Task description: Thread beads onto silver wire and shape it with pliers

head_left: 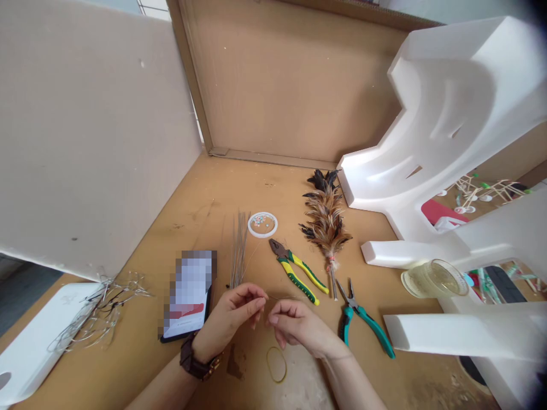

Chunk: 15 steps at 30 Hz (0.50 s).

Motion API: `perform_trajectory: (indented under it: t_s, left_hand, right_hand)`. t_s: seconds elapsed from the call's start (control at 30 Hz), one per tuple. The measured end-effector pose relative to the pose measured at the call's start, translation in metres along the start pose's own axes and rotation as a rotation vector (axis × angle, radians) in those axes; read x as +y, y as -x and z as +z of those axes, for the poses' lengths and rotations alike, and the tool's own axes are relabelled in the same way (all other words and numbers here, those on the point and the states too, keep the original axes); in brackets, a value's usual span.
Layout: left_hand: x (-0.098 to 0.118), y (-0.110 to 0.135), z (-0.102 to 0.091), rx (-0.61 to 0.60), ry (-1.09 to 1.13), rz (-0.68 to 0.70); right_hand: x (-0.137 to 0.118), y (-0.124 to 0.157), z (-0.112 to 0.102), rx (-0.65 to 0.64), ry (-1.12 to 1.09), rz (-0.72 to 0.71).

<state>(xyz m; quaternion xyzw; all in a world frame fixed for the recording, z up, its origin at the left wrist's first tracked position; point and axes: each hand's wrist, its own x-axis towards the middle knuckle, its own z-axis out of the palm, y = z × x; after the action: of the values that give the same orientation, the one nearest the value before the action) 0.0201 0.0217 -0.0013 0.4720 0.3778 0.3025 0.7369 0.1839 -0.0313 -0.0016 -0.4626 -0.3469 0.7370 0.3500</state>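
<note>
My left hand (241,310), with a dark watch (199,359) on its wrist, is closed in a pinch at the middle front. A very thin wire (280,297) shows faintly at its fingertips. Close beside it, my right hand (297,324) has its thumb and fingers pressed together; what lies between them is too small to make out. Just below the hands lies a yellow rubber band (276,364). Beyond the left hand is a bundle of thin metal wires (238,247). Green-and-yellow pliers (297,270) and teal needle-nose pliers (363,319) lie beyond and right of my right hand.
A feather bundle (327,222) and a white ring dish (262,225) with small beads lie farther back. A phone (188,299) is at left, near tangled wires (100,313) by a white board (38,341). White foam packing (444,119) and a glass bowl (433,279) stand at right.
</note>
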Motion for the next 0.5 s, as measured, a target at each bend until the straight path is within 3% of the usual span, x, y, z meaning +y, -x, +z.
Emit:
perform_trajectory:
  t_s: [0.23,0.5]
  left_hand:
    - [-0.008,-0.001,0.004,-0.014,0.232,-0.157]
    - [-0.011,0.002,0.013,-0.089,0.455,-0.223]
  right_hand:
    - [0.001,0.0,0.009,0.027,0.05,-0.162]
    - [0.012,-0.001,0.008,-0.039,-0.221,-0.168]
